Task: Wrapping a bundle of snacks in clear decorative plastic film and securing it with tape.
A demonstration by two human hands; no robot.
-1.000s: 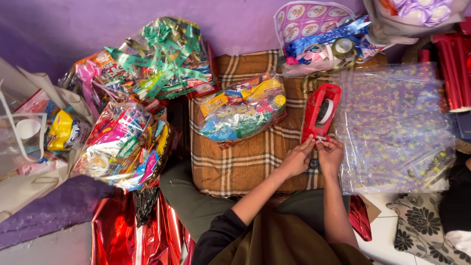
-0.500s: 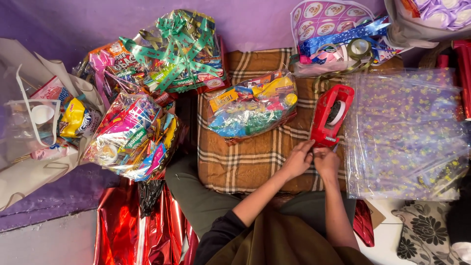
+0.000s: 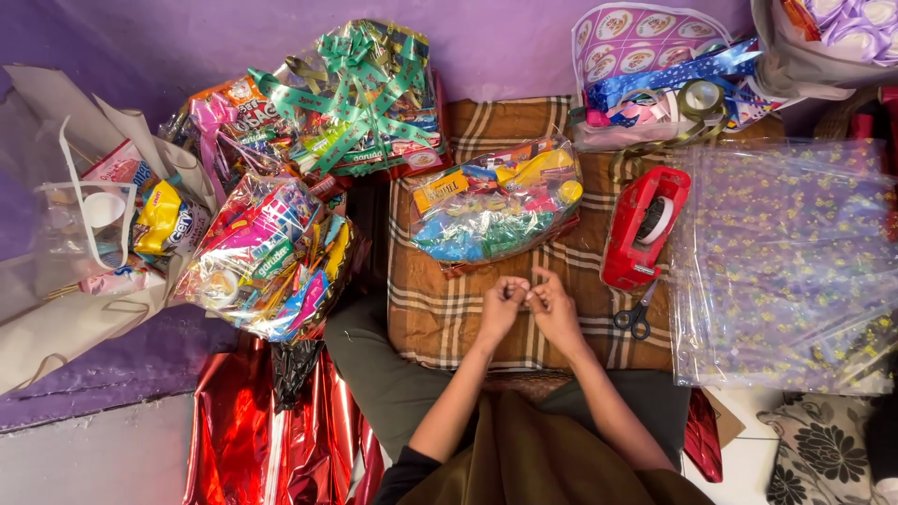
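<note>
Meeting hands over checked cushion

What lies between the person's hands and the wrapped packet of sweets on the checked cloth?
Nothing visible. The left hand and right hand are just in front of the wrapped packet, with only bare checked cloth between them.

Black pushed-up sleeves, olive-brown garment, bare hands.

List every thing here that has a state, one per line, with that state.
left hand: fingers pinched, touching the right hand
right hand: fingers pinched, whatever they hold too small to tell
tape dispenser: lying flat, roll loaded
scissors: lying closed
wrapped snack basket: sealed in clear film
clear patterned sheet: spread flat
</note>
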